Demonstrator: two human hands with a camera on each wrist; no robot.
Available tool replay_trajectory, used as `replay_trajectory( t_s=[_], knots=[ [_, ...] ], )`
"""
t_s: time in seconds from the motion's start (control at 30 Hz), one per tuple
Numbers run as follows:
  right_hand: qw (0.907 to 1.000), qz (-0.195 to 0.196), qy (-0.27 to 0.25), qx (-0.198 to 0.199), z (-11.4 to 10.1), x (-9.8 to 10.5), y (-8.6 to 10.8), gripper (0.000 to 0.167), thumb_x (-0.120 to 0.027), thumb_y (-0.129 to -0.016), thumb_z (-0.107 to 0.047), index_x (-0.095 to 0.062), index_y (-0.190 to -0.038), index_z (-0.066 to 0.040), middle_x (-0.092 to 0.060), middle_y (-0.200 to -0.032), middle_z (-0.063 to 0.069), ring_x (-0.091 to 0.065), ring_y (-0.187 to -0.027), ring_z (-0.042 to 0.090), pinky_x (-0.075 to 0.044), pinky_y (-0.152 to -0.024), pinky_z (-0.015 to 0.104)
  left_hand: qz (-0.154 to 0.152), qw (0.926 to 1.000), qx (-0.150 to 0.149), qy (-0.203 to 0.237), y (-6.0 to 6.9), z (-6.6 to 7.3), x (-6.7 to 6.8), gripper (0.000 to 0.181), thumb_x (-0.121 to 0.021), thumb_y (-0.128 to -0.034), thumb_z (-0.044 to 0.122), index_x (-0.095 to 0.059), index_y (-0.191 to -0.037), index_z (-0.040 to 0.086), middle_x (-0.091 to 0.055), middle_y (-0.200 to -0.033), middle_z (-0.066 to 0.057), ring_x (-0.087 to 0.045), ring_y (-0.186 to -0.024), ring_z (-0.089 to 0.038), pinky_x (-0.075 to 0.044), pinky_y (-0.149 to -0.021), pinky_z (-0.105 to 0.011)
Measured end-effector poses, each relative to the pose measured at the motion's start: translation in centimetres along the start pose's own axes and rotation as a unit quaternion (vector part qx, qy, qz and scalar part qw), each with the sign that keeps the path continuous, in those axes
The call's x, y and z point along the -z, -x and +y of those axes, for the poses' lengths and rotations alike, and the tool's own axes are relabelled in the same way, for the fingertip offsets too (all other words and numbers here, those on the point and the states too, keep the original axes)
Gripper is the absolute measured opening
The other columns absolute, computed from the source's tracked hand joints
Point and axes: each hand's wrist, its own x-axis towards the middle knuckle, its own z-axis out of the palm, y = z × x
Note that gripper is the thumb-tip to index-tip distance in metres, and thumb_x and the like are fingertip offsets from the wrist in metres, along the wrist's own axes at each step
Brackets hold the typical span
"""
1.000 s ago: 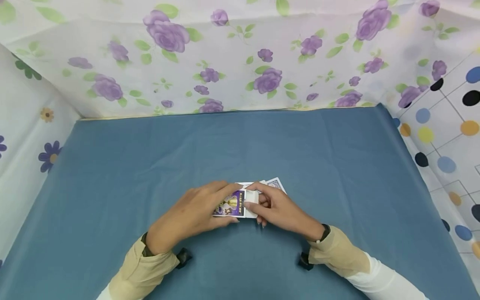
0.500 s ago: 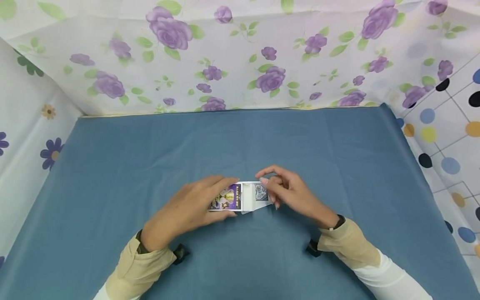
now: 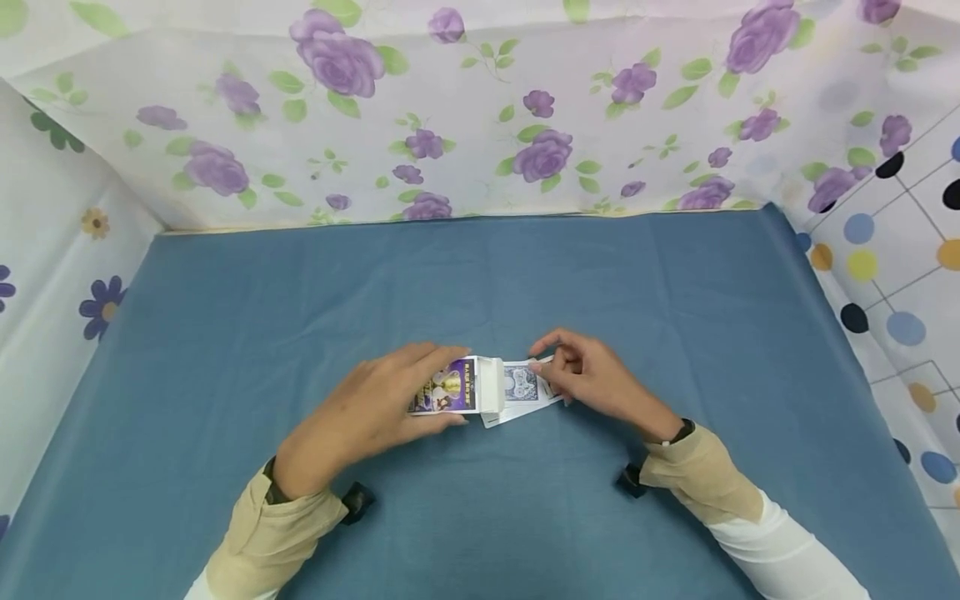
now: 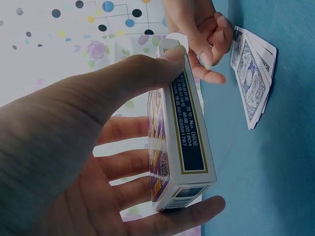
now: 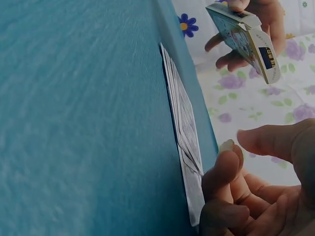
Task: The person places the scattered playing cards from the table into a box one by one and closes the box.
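Left hand, head view: I saw it clamped on the card box, thumb along the near long edge, fingers over the far edge.
Box, head view: Purple printed face up; white end flap toward the right hand.
Cards, head view: The playing cards lay backs up and unevenly overlapped on the blue-covered tabletop, between box and right hand.
Backdrop, head view: A flowered sheet hung behind the tabletop.
Thumb grip, left wrist view: I read the left thumb as pressed on the printed side panel, fingers on the opposite side.
Right fingers, left wrist view: Loosely curled, just beside the cards.
Box height, right wrist view: Above the tabletop, in the left hand.
Right grip, right wrist view: Nothing visible between thumb and index finger; I could not tell whether other fingers touched the cards.
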Motion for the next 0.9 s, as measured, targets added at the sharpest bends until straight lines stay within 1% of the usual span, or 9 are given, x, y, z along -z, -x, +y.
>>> replay_trajectory(
  t_s=[0.1, 0.17, 0.27, 0.43, 0.57, 0.67, 0.8, 0.9],
  knots=[
    [0.9997, -0.01, 0.022, 0.003, 0.24, 0.0, 0.06, 0.027, -0.073, -0.095, -0.016, -0.062, -0.119, -0.008, -0.059, -0.067, 0.008, -0.055, -0.051, 0.024, -0.047, -0.05, 0.032, 0.004, 1.0, -0.004, -0.003, 0.1, -0.11, -0.05, 0.072, -0.083, -0.0847, 0.04, -0.054, -0.145, 0.014, -0.064, -0.127, -0.009, -0.063, -0.1, -0.018, -0.053, -0.076, -0.037],
    [0.9989, -0.017, 0.042, 0.002, 0.34, -0.1, 0.05, 0.031, -0.075, -0.094, -0.019, -0.061, -0.119, -0.01, -0.06, -0.069, 0.005, -0.055, -0.051, 0.021, -0.048, -0.051, 0.033, 0.006, 1.0, -0.003, -0.005, 0.19, -0.19, -0.06, 0.073, -0.083, -0.0841, 0.041, -0.053, -0.145, 0.014, -0.064, -0.126, -0.009, -0.063, -0.099, -0.018, -0.053, -0.076, -0.037],
    [0.9972, -0.016, 0.073, 0.007, 0.36, -0.33, 0.05, 0.035, -0.079, -0.091, -0.02, -0.06, -0.118, -0.01, -0.059, -0.069, 0.003, -0.054, -0.051, 0.018, -0.047, -0.051, 0.031, 0.008, 0.9999, -0.002, -0.008, 0.29, -0.24, -0.02, 0.073, -0.084, -0.0838, 0.04, -0.054, -0.145, 0.014, -0.064, -0.126, -0.009, -0.063, -0.099, -0.019, -0.053, -0.076, -0.038],
    [0.9907, -0.007, 0.135, 0.019, 0.26, -0.65, 0.04, 0.04, -0.084, -0.085, -0.019, -0.058, -0.113, -0.008, -0.056, -0.068, -0.002, -0.05, -0.054, 0.013, -0.043, -0.053, 0.027, 0.007, 0.9999, 0.002, -0.01, 0.31, -0.11, 0.11, 0.072, -0.084, -0.0841, 0.04, -0.054, -0.145, 0.015, -0.064, -0.126, -0.008, -0.063, -0.098, -0.017, -0.053, -0.075, -0.037],
    [0.9854, -0.004, 0.17, 0.008, -0.04, -0.58, -0.03, 0.041, -0.085, -0.085, -0.02, -0.056, -0.112, -0.01, -0.055, -0.068, -0.004, -0.05, -0.055, 0.012, -0.043, -0.055, 0.027, 0.006, 0.9999, 0.001, -0.012, 0.15, 0.0, 0.12, 0.071, -0.082, -0.0854, 0.042, -0.054, -0.145, 0.016, -0.064, -0.126, -0.007, -0.062, -0.099, -0.016, -0.052, -0.075, -0.036],
    [0.9849, -0.001, 0.173, -0.002, -0.11, -0.43, 0.01, 0.041, -0.085, -0.084, -0.02, -0.055, -0.11, -0.01, -0.056, -0.068, -0.004, -0.051, -0.055, 0.012, -0.043, -0.055, 0.028, 0.005, 0.9999, -0.002, -0.014, 0.05, 0.03, 0.08, 0.07, -0.081, -0.0861, 0.042, -0.053, -0.145, 0.017, -0.064, -0.126, -0.006, -0.062, -0.098, -0.016, -0.052, -0.075, -0.035],
    [0.9869, 0.011, 0.161, -0.007, -0.02, -0.43, 0.2, 0.043, -0.087, -0.082, -0.019, -0.054, -0.108, -0.009, -0.056, -0.069, -0.003, -0.051, -0.057, 0.013, -0.043, -0.057, 0.028, 0.009, 0.9999, -0.004, -0.013, 0.02, 0.05, 0.12, 0.072, -0.082, -0.0853, 0.041, -0.053, -0.145, 0.015, -0.064, -0.125, -0.008, -0.061, -0.096, -0.016, -0.052, -0.074, -0.036],
    [0.9907, 0.025, 0.133, -0.012, 0.27, -0.48, 0.26, 0.044, -0.088, -0.08, -0.017, -0.052, -0.105, -0.009, -0.052, -0.07, -0.002, -0.048, -0.06, 0.012, -0.041, -0.059, 0.026, 0.011, 0.9999, -0.003, -0.012, -0.01, -0.01, 0.18, 0.072, -0.083, -0.0846, 0.04, -0.053, -0.145, 0.014, -0.064, -0.125, -0.008, -0.061, -0.093, -0.016, -0.051, -0.072, -0.036]
  ],
)
